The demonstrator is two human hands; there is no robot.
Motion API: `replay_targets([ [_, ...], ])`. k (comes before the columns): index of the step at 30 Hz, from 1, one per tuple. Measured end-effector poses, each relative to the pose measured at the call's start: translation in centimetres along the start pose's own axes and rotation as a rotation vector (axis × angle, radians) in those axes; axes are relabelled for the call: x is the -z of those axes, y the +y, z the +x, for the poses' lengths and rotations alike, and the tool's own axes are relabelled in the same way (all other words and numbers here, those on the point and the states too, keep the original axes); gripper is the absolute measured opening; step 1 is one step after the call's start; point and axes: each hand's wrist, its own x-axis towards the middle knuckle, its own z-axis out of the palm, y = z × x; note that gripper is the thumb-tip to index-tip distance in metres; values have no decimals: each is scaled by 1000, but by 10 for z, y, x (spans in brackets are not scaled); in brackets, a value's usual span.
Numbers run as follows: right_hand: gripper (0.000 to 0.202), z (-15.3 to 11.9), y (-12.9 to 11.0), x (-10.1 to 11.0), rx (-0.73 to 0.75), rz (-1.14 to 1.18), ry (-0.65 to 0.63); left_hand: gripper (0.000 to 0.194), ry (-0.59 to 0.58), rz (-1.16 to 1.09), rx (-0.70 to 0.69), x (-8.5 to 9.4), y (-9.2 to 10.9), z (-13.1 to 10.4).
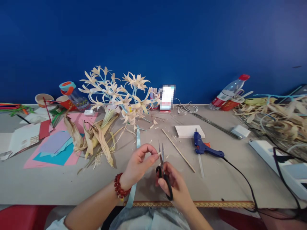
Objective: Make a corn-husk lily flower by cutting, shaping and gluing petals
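Evidently sharp and slim, the black-handled scissors have silver blades parted narrowly, pointing away from the body; the pale sliver beside them is tiny, its exact shape unclear. Right of centre at the back, a red paper cup holds pale sticks, next to a tilted red-capped bottle; the contents of the orange-and-teal-lidded bottle at left are hard to tell. The right hand grips the scissors' handles, while the left hand pinches the sliver between thumb and forefinger, right at the blades
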Motion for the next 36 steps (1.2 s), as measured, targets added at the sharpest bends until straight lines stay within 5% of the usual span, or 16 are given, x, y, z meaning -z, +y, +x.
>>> replay_targets([
  [18, 49, 1, 0, -1, -32, -16, 10, 18, 2, -54, 36, -2, 4, 1],
  [36, 57, -2, -8, 29, -137, -145, -120, 18, -211, -15, 51, 9, 4, 5],
])
